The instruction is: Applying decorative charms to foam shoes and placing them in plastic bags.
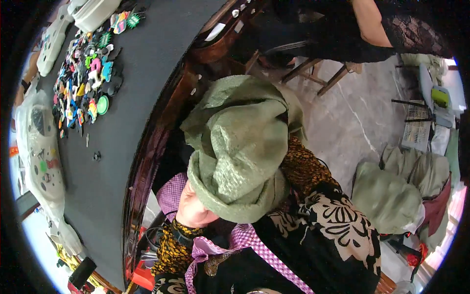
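A pale green woven sack, crumpled and folded over at its near rim, hangs in front of my body. My left hand holds the sack at its lower left edge, and its fingers go out of sight behind the cloth. My right forearm, in a black and yellow patterned sleeve, reaches up behind the sack's right side. The right hand itself is hidden by the sack. What lies inside the sack does not show.
Left of me stands a dark-topped table with a pile of small colourful pieces and a filled clear plastic bag. More green sacks lie at the right. Another person's arm shows at the top, near a wooden stool.
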`<state>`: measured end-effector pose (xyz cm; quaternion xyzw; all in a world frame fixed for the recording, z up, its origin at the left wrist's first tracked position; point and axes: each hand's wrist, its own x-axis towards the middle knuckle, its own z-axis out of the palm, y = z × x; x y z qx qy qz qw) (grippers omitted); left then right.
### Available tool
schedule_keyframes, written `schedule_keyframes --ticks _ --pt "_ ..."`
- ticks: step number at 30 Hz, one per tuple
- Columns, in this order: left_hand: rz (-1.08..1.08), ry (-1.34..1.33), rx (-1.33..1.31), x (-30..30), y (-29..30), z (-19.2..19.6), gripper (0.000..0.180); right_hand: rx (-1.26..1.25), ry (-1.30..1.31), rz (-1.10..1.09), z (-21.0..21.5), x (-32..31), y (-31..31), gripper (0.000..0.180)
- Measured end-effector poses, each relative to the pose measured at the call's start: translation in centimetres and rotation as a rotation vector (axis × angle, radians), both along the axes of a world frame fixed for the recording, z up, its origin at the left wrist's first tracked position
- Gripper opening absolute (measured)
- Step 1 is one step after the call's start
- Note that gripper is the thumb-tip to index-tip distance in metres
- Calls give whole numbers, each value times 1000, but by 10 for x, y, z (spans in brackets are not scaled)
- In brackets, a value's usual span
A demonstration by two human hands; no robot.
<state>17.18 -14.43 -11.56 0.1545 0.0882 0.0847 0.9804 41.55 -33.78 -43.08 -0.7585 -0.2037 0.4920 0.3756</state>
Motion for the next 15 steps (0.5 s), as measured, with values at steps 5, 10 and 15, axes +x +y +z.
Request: schedule_keyframes --ticks 5,10,15 --pt "119 193 -13 -4 23 -8 34 4 -11 1 -1 -16 -17 26" --pt "162 266 65 11 45 -19 32 -30 52 -109 50 -29 -45 24" --pt "166 405 404 18 53 -44 29 200 13 -82 115 -19 -60 25"
